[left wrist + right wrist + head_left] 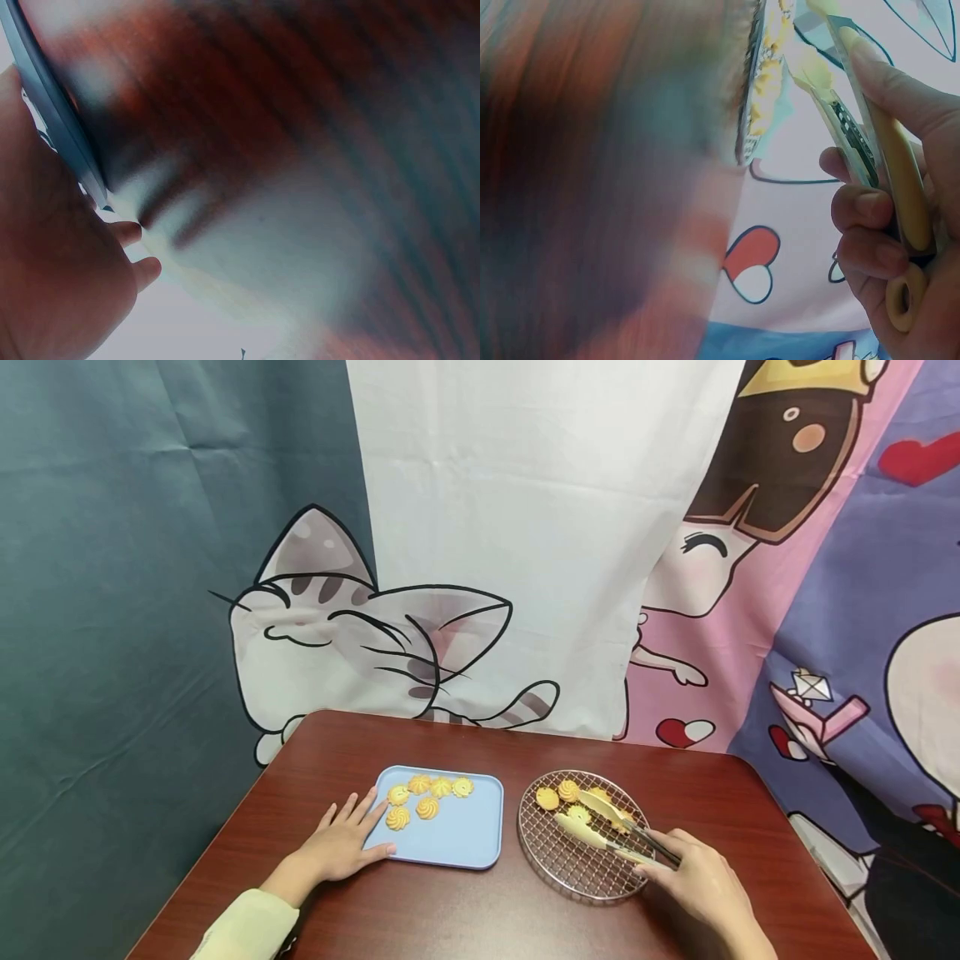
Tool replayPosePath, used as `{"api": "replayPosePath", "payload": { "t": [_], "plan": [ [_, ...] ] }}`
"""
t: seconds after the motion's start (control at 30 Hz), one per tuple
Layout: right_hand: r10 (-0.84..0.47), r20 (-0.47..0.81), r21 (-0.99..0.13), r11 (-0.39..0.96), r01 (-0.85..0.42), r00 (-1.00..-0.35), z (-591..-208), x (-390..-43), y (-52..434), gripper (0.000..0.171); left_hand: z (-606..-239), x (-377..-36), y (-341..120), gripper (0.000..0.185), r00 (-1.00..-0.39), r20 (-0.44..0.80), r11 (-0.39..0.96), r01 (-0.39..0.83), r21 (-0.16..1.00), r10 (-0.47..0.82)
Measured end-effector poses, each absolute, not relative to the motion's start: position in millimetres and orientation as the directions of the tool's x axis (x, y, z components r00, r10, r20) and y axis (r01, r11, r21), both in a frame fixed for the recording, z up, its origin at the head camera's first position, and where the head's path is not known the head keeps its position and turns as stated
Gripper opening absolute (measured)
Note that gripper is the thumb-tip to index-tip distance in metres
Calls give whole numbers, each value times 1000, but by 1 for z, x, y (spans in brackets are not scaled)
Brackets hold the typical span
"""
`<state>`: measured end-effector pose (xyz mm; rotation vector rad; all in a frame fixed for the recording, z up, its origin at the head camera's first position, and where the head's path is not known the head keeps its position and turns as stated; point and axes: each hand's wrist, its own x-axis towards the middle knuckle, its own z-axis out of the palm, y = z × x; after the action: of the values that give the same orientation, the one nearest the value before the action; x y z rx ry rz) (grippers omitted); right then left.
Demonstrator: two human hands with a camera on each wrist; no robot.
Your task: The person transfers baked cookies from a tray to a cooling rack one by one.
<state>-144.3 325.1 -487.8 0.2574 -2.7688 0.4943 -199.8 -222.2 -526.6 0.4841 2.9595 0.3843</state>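
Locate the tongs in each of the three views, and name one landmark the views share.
Head: the tongs lie lower right, over the round wire rack, gripped by the right hand.
Left wrist: not in it.
Right wrist: upper right, tongs in curled fingers.
Shared landmark: the reddish-brown table.

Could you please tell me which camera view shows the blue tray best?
The head view: the whole blue tray shows, six cookies on it. The left wrist view shows only its blurred edge beside the left hand; the right wrist view shows none.
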Motion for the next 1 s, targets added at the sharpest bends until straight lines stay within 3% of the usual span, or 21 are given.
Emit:
{"api": "replayPosePath", "payload": {
  "t": [0.2,1.0],
  "plan": [
    [-134,370,-314,913,-260,-919,-484,-145,307,58,-525,-199,-221,86,-942,-75,916,296,271,327],
    [-202,307,-333,892,-304,-930,-476,-176,250,64,-526,-199,-222,86,-943,-82,919,291,265,323]
  ]
}}
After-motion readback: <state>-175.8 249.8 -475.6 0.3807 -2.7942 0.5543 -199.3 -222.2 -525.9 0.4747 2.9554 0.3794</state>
